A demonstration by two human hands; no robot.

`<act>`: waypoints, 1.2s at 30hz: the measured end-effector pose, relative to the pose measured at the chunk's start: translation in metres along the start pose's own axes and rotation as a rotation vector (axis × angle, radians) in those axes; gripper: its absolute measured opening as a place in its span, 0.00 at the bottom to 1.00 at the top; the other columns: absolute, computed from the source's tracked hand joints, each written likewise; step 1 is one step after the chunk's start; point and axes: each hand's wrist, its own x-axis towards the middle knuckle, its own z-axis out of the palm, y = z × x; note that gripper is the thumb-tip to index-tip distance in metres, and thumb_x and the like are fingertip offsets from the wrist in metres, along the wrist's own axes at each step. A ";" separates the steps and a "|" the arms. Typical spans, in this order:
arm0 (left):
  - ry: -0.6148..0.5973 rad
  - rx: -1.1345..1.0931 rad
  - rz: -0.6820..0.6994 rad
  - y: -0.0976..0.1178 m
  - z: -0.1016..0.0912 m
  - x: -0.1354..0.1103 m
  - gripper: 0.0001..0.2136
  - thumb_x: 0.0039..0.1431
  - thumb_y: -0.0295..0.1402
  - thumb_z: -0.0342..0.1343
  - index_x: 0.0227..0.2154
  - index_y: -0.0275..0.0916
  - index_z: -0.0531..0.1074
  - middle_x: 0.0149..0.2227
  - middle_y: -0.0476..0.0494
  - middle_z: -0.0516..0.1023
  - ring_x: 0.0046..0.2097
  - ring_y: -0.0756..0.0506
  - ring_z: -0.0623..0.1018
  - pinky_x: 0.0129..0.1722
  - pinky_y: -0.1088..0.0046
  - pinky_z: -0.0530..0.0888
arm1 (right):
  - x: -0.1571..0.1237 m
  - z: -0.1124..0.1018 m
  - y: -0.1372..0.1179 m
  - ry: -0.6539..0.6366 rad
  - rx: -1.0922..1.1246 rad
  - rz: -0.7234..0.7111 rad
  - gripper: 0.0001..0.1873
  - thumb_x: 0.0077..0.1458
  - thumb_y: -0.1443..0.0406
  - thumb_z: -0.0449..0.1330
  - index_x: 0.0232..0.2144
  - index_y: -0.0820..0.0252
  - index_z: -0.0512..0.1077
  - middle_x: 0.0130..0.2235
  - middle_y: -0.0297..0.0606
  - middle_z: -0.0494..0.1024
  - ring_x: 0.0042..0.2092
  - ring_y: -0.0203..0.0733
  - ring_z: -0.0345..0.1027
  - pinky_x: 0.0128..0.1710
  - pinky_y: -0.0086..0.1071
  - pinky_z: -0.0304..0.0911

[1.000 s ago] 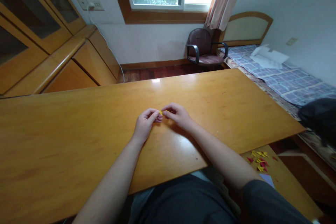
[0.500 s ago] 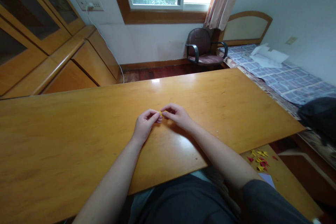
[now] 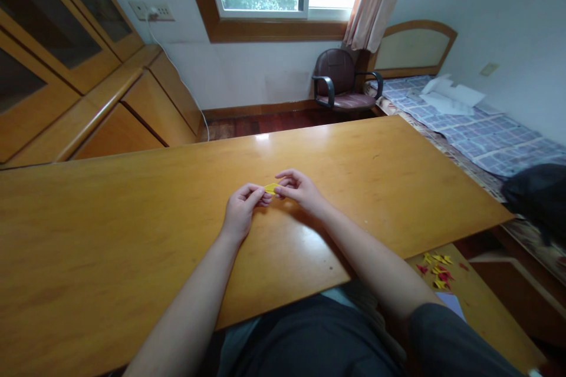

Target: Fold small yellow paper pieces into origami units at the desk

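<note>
A small yellow piece of folded paper (image 3: 270,188) is pinched between both hands over the middle of the wooden table (image 3: 132,218). My left hand (image 3: 241,212) grips its left end with thumb and fingers closed. My right hand (image 3: 297,189) grips its right end, fingers curled. Both wrists rest on or just above the tabletop.
Several small red and yellow folded paper pieces (image 3: 435,268) lie on a lower wooden surface at the right. A dark armchair (image 3: 340,82) stands under the window, a bed (image 3: 477,129) runs along the right wall, and wooden cabinets (image 3: 66,70) stand on the left.
The yellow paper shows more between the fingertips than before, and both hands have lifted slightly away from me. The arms have stayed in place.
</note>
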 end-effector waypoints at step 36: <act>-0.177 0.047 -0.120 0.005 0.003 -0.003 0.13 0.49 0.41 0.66 0.23 0.36 0.74 0.23 0.47 0.78 0.24 0.51 0.74 0.27 0.76 0.70 | -0.001 0.002 0.003 0.067 0.114 0.017 0.23 0.40 0.65 0.72 0.40 0.59 0.71 0.26 0.27 0.75 0.28 0.34 0.69 0.33 0.30 0.65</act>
